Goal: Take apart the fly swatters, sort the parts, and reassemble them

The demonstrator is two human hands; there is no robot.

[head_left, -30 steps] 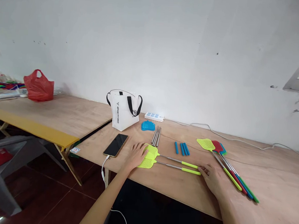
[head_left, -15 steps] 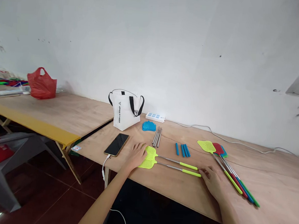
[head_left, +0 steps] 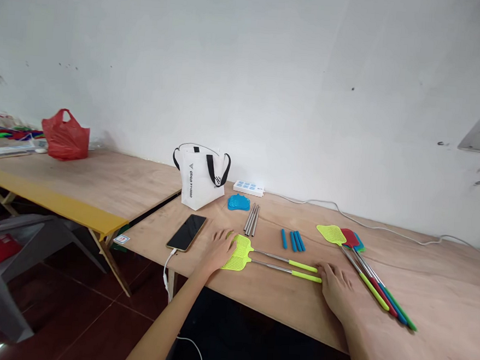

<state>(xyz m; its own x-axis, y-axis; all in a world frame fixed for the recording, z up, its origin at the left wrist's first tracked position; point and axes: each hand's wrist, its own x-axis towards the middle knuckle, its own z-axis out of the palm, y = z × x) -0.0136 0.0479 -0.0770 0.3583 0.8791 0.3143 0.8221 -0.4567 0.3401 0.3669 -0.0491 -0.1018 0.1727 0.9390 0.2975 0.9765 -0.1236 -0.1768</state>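
Two yellow-green fly swatters [head_left: 238, 253] lie side by side on the wooden table, mesh heads to the left and handles to the right. My left hand [head_left: 219, 250] rests at the left edge of their heads, fingers lying out over the table and touching the mesh. At the other end, my right hand [head_left: 335, 285] lies with its fingers spread on the table, its thumb side against the handle ends. To its right is a fan of finished-looking swatters [head_left: 375, 282] in yellow-green, red, blue and green. Several blue handle grips [head_left: 297, 241] lie behind the yellow-green pair.
Behind are several metal rods [head_left: 252, 219], blue swatter heads [head_left: 239, 202] and a white power strip [head_left: 248, 188]. A white bag [head_left: 201, 183] stands at the back left, with a phone [head_left: 186, 232] on its cable nearby. A second table [head_left: 112, 179] holds a red plastic bag [head_left: 66, 137].
My right hand has spread its fingers and settled flatter beside the handle ends. The left hand and the swatters stay in place.
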